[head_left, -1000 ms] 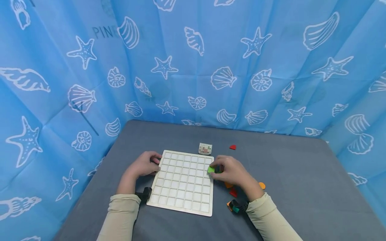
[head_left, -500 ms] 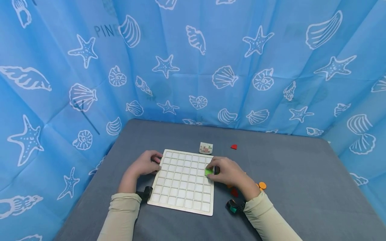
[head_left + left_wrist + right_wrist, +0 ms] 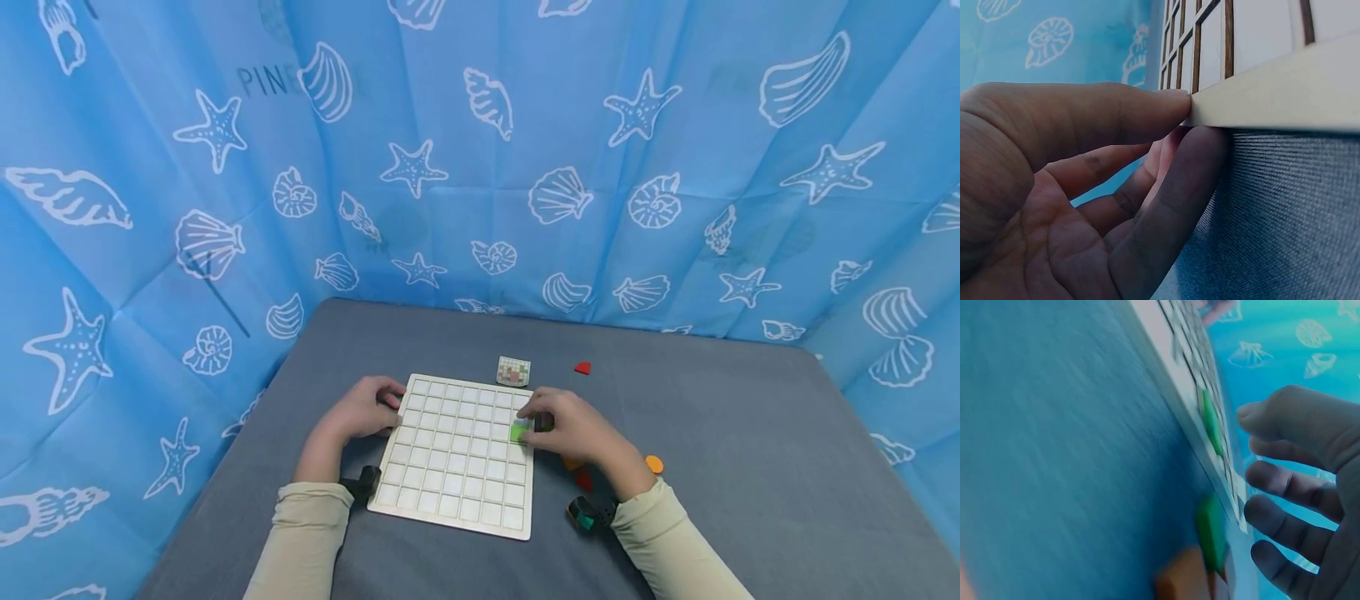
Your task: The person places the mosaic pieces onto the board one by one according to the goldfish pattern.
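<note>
A pale wooden grid board (image 3: 450,458) lies on the grey cloth-covered table. My left hand (image 3: 363,408) pinches its left edge, the thumb at the rim and a finger against its underside in the left wrist view. A green piece (image 3: 518,432) rests on the board's grid near the right edge. Over it is my right hand (image 3: 567,422), whose fingers are loosely bent; the right wrist view shows them apart from the green piece (image 3: 1210,422), with nothing between them. Another green piece (image 3: 1211,534) lies off the board beside a blurred orange piece (image 3: 1184,578).
Behind the board sits a small card (image 3: 513,371) with a coloured grid pattern. A red piece (image 3: 582,367) lies to its right. An orange round piece (image 3: 655,464) and another red piece (image 3: 583,478) are near my right forearm. A blue shell-print curtain (image 3: 465,167) surrounds the table.
My right hand has brought the green piece slightly left onto the board and let go of it. The left hand has stayed at the board's edge.
</note>
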{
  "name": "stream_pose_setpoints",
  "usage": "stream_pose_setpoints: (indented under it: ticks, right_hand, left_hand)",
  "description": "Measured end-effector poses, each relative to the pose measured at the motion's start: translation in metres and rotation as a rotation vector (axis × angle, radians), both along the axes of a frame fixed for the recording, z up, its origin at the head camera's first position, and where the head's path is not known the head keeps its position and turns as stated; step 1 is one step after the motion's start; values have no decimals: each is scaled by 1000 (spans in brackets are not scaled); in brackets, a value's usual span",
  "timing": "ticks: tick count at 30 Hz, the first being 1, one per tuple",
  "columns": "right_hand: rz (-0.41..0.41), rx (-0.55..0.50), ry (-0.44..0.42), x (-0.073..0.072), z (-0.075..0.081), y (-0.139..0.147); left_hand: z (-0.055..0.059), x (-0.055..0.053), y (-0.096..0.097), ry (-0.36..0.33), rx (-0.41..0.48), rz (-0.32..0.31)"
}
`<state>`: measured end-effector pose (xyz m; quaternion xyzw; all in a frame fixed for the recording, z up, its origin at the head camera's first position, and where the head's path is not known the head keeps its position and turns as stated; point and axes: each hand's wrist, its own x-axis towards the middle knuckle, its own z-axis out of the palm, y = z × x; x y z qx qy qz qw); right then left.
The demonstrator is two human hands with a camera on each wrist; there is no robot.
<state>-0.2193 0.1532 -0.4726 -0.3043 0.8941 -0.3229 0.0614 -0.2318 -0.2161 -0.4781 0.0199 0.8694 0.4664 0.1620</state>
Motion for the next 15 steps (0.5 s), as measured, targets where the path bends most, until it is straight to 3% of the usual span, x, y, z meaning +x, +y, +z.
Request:
stream_pose_setpoints:
  ticks: [8,15]
  right_hand:
    - [-79,-149,-22,-11,0,40]
    - [-159,-127,-21,-11,-4,71]
  left_hand:
    - [2,1,2,9,-4,-7]
    - [4,3,2,0,2,1]
